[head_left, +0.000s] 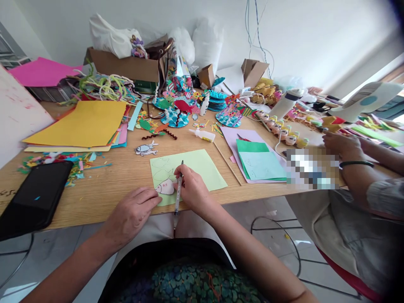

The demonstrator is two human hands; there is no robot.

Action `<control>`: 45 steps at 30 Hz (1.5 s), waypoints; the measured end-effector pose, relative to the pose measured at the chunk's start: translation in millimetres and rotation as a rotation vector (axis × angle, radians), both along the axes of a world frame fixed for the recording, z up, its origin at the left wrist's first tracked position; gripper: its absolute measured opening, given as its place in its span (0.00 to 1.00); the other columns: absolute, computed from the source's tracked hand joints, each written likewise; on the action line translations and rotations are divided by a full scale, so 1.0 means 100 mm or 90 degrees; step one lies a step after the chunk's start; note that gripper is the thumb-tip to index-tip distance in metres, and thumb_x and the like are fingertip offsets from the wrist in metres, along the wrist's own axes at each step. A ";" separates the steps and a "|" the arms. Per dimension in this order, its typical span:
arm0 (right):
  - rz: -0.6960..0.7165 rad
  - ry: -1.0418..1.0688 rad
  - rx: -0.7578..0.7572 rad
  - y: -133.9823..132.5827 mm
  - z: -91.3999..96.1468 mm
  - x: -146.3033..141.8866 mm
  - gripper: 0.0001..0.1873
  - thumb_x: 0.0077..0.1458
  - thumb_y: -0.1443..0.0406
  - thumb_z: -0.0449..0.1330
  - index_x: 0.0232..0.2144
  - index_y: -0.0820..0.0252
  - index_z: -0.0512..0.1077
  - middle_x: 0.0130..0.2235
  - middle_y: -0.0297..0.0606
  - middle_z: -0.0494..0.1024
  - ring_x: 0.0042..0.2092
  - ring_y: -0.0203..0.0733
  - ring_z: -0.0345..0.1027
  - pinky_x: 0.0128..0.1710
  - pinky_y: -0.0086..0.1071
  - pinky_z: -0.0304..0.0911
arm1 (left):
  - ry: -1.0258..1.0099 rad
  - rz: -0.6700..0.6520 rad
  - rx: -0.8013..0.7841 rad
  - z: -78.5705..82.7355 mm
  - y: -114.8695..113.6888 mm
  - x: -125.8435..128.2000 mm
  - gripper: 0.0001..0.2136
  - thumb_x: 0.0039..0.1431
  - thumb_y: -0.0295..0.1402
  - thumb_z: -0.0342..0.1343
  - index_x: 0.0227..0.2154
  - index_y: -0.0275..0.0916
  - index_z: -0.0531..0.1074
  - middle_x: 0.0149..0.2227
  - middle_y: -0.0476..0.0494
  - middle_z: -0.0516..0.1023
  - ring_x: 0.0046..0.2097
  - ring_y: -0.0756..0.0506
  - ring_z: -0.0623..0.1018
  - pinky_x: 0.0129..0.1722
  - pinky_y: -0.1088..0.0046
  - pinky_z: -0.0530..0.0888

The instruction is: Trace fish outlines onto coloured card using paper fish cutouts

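My right hand (191, 185) is closed around a clear-barrelled pen (178, 195), which slants across its fingers. Under and beside that hand is a pale pink paper fish cutout (166, 187) with a dark outline. The cutout lies on a light green sheet (205, 168) with thin drawn lines on its left part. My left hand (134, 212) lies flat at the sheet's lower left edge, its fingertips at the fish's nose. Part of the fish's tail end is hidden by my right hand. Another fish-like cutout (147, 148), pale blue-grey, lies farther back.
A black phone (34, 193) and stacked coloured paper (78, 124) are on the left. A wooden stick (227, 163), a glue bottle (203, 135) and green sheets (260, 160) lie to the right. A co-worker's hands (344, 145) are at the far right.
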State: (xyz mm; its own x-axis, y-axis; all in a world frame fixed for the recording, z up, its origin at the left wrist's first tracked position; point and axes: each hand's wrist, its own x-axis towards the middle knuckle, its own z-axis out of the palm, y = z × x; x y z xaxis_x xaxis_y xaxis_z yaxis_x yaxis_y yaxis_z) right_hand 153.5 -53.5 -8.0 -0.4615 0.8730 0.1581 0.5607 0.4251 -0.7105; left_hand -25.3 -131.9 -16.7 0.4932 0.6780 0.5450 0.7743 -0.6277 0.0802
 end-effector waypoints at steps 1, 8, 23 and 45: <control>0.001 -0.011 0.010 0.00 0.00 0.00 0.12 0.45 0.75 0.52 0.34 0.59 0.62 0.34 0.36 0.68 0.31 0.35 0.60 0.31 0.28 0.56 | 0.009 0.000 0.000 0.00 -0.01 0.00 0.13 0.60 0.23 0.42 0.36 0.34 0.72 0.36 0.42 0.75 0.39 0.47 0.73 0.39 0.71 0.74; 0.008 -0.064 0.040 0.00 0.01 0.02 0.14 0.45 0.77 0.50 0.35 0.59 0.62 0.33 0.36 0.70 0.30 0.35 0.60 0.31 0.28 0.55 | 0.029 0.005 0.011 -0.04 -0.04 -0.01 0.13 0.60 0.24 0.42 0.39 0.35 0.72 0.37 0.42 0.75 0.41 0.46 0.73 0.42 0.69 0.73; 0.021 -0.128 0.069 -0.03 0.02 0.01 0.15 0.47 0.77 0.48 0.37 0.60 0.64 0.36 0.40 0.71 0.34 0.38 0.63 0.32 0.29 0.56 | 0.049 0.015 -0.030 -0.06 -0.04 0.02 0.12 0.60 0.25 0.43 0.38 0.35 0.72 0.45 0.41 0.76 0.46 0.44 0.73 0.46 0.64 0.72; 0.008 0.031 0.114 0.12 0.24 0.27 0.03 0.50 0.70 0.55 0.30 0.59 0.65 0.30 0.32 0.71 0.31 0.33 0.63 0.33 0.25 0.56 | 0.041 0.018 -0.045 -0.10 0.00 0.00 0.13 0.60 0.26 0.43 0.43 0.36 0.71 0.44 0.42 0.76 0.45 0.44 0.73 0.44 0.65 0.72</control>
State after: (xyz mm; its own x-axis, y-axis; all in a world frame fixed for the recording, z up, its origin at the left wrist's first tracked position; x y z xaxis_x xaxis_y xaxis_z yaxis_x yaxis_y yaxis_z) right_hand 180.6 -41.4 16.3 -0.4600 0.8232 0.3328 0.5220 0.5539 -0.6486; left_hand -24.9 -131.8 -26.3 0.5061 0.7279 0.4626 0.7965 -0.6003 0.0731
